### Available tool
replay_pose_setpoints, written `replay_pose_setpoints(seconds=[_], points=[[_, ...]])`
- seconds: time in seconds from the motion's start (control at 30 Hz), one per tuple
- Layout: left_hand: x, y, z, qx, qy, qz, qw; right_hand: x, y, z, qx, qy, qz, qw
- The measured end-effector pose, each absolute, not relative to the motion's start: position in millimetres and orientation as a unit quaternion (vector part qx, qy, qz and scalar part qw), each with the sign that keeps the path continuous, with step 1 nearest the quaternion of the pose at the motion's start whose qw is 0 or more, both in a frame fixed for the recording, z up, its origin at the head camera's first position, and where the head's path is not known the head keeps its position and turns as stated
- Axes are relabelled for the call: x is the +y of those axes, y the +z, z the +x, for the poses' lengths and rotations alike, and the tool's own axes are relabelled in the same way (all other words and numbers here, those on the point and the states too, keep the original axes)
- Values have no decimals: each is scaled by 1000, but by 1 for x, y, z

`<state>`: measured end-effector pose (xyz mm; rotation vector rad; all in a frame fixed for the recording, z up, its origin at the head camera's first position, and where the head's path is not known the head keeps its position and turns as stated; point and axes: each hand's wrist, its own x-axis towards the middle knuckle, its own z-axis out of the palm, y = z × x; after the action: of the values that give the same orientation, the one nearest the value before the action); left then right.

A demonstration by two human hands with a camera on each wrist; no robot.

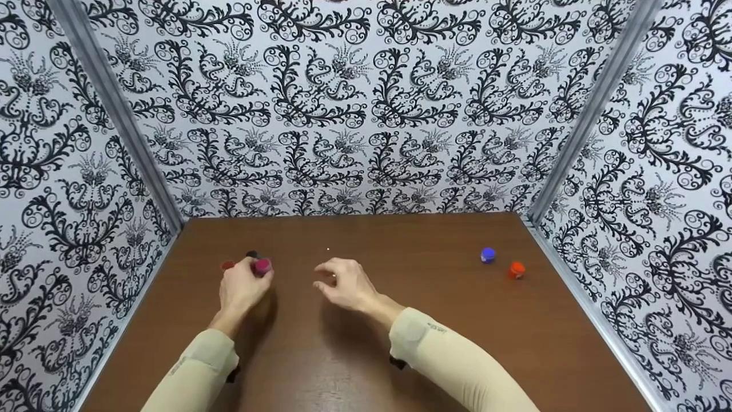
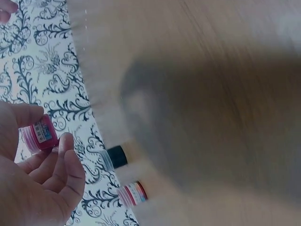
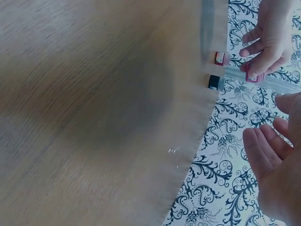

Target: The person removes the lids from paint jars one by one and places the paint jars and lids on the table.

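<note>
My left hand (image 1: 243,286) pinches a small magenta paint jar (image 2: 41,133) between thumb and fingers, above the brown table. The jar has a printed label and a clear cap. Just past that hand are a black paint jar (image 2: 116,157) and a red paint jar (image 2: 134,193), side by side on the table. In the head view, the left hand partly covers both. My right hand (image 1: 346,283) hovers to the right of the left one, thumb and fingers apart and loosely bent, with nothing between them.
On the right side of the table (image 1: 423,246) stand a blue paint jar (image 1: 487,255) and an orange-red paint jar (image 1: 517,270). Patterned walls (image 1: 343,114) enclose the table at the back and both sides, with grey metal strips (image 1: 572,320) along the side edges.
</note>
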<state>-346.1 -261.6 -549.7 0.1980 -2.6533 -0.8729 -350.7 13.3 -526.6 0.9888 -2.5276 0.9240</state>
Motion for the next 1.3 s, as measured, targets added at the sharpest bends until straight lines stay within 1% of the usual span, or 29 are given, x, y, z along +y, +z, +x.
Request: replay_pose_setpoints(seconds=[0.57, 0.7, 1.07, 1.3], points=[[-226, -540, -343, -922, -351, 33, 158, 21, -521, -355, -868, 359, 320, 125], [-216, -540, -343, -914, -371, 15, 164, 25, -517, -355, -863, 374, 318, 121], [-186, -539, -342, -902, -385, -36, 193, 34, -510, -358, -857, 371, 326, 143], [-170, -540, -337, -902, -380, -61, 197, 40, -510, -358, -863, 372, 316, 133]])
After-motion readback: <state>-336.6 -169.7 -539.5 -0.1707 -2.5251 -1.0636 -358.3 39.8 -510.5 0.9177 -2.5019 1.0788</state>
